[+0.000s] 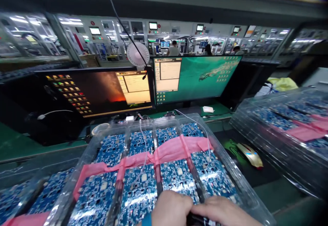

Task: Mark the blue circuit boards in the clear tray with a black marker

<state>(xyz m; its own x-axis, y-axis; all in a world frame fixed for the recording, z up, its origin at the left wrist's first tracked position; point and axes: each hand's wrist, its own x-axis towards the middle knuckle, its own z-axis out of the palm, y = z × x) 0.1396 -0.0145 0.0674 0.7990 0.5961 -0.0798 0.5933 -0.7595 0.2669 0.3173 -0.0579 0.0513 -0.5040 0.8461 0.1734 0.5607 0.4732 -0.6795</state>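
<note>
My left hand (pixel 171 207), with a blue band (pixel 147 220) at the wrist, is curled at the bottom edge of the view. My right hand (pixel 221 209) meets it from the right, its fingertips touching the left hand. Between and below them shows a black object (pixel 198 220), mostly hidden; its kind cannot be told. Both hands are closed over the near part of a clear plastic tray (pixel 243 181). Blue circuit boards (pixel 143 193) lie in its long compartments. A pink strip (pixel 171 149) runs across the boards.
Similar trays of boards stand at the left (pixel 55 215) and right (pixel 256 123). Two monitors (pixel 115 93) stand behind, with a small white fan (pixel 138 54) above. A gold mouse (pixel 249 155) lies on a black mat. Thin white cables (pixel 145 140) hang over the tray. People work far behind.
</note>
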